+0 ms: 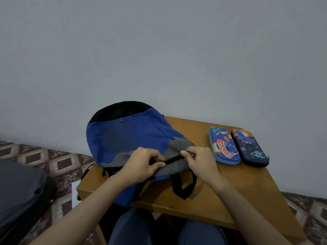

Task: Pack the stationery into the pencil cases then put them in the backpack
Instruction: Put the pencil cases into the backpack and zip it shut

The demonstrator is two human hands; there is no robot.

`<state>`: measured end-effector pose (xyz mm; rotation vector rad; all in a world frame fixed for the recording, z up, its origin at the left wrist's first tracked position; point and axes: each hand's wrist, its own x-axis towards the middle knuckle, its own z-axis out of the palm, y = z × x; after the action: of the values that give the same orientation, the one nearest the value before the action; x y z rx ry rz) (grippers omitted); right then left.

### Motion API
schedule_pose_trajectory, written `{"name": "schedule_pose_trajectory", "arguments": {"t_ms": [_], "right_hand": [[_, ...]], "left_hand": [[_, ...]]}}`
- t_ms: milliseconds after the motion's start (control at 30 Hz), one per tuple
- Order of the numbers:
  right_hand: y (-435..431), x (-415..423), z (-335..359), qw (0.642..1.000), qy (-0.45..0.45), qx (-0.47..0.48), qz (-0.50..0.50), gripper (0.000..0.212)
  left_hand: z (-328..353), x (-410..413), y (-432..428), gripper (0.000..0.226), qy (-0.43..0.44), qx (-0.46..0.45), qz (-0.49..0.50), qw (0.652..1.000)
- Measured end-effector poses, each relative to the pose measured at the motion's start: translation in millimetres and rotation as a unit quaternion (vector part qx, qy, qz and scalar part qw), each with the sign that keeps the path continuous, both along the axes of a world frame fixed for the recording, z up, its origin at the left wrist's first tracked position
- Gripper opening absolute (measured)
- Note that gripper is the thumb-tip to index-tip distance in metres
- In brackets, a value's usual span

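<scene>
Backpack (134, 137): blue with a black top and a grey band, lying flat on the left part of the table (230, 191), its near end hanging over the front edge.
Zip (172, 159): black, running across the grey band between the two hands; I cannot tell how far it is open.
Left hand (141, 164): fingers curled, thumb and fingers pinching the backpack's grey fabric at the zip's left end.
Right hand (200, 160): fingers curled together, thumb and forefinger pinching the zip at its right end; the pull itself is hidden.
Strap (185, 186): black loop lying on the table just below the right hand.
Blue case (223, 146): zipped, flat on the table, right of the backpack and apart from it.
Navy case (250, 148): zipped, just beside the blue case on its right, sides touching.
Knees (134, 227): in blue trousers, under the table's front edge.
Floor (44, 156): patterned tiles.
Dark bag (19, 191): on the floor at far left.
</scene>
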<state>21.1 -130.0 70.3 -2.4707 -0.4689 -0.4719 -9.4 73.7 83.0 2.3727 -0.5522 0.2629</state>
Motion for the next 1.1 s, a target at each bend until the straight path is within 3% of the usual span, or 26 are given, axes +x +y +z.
{"name": "schedule_pose_trajectory", "arguments": {"t_ms": [167,233,400,467,533,633,767,933,1100], "right_hand": [[-29.6,22.4,-3.6,0.989,0.028,-0.004,-0.145,0.035],[-44.9,26.2,-8.9,0.987,0.043,-0.003,-0.158,0.036],[-41.6,8.8,-9.3,0.997,0.053,0.015,-0.058,0.035],[-32.0,-1.0,-2.9,0.999,0.047,0.012,-0.005,0.031],[-21.4,-7.2,0.9,0.999,0.039,0.006,0.035,0.028],[-14.9,-8.4,1.0,0.998,0.031,0.012,0.053,0.029],[-15.9,0.9,-8.1,0.999,0.037,0.008,0.02,0.025],[-20.9,32.9,-29.8,0.992,0.082,-0.032,-0.094,0.034],[-8.8,45.2,-32.6,0.987,0.097,-0.011,-0.126,0.041]], "left_hand": [[3.1,-4.9,23.5,0.004,0.027,-0.007,0.007,1.0],[2.7,-8.1,29.7,0.008,0.043,-0.001,0.0,0.999],[4.8,-15.6,19.4,0.012,0.089,-0.004,-0.018,0.996],[7.2,-18.3,3.5,0.034,0.096,0.006,-0.02,0.995],[5.4,-20.5,-14.2,0.042,0.086,0.064,-0.021,0.994],[-2.4,-24.8,-30.1,0.03,0.054,0.144,0.002,0.988],[-1.2,-28.7,-18.2,0.015,0.06,0.092,-0.009,0.994],[10.8,-39.2,2.1,0.012,0.051,0.051,-0.063,0.995],[14.1,-40.0,4.1,0.011,0.046,0.034,-0.051,0.997]]}}
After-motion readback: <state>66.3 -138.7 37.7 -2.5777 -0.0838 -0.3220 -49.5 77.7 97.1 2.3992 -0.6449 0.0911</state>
